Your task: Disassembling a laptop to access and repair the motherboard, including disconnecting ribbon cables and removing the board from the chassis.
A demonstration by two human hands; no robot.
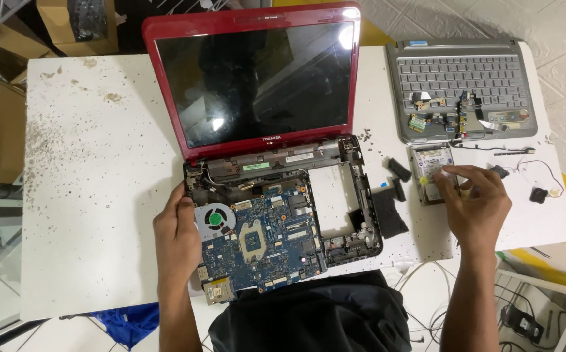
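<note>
A red laptop point(165, 78) lies open on the white table point(94, 195), its dark screen upright and its base stripped to the blue motherboard point(267, 238) with a round fan point(215, 219). My left hand point(176, 234) rests on the left edge of the base beside the fan. My right hand point(475, 205) hovers to the right over a silver hard drive point(431, 160), its fingers curled around a small yellow-tipped tool whose shape I cannot make out.
A grey laptop keyboard panel point(459, 81) with loose small boards lies at the back right. Black plastic pieces point(390, 208), thin cables point(544, 173) and screws are scattered right of the base. Cardboard boxes point(77, 26) stand behind the table. Wires hang off the front right edge.
</note>
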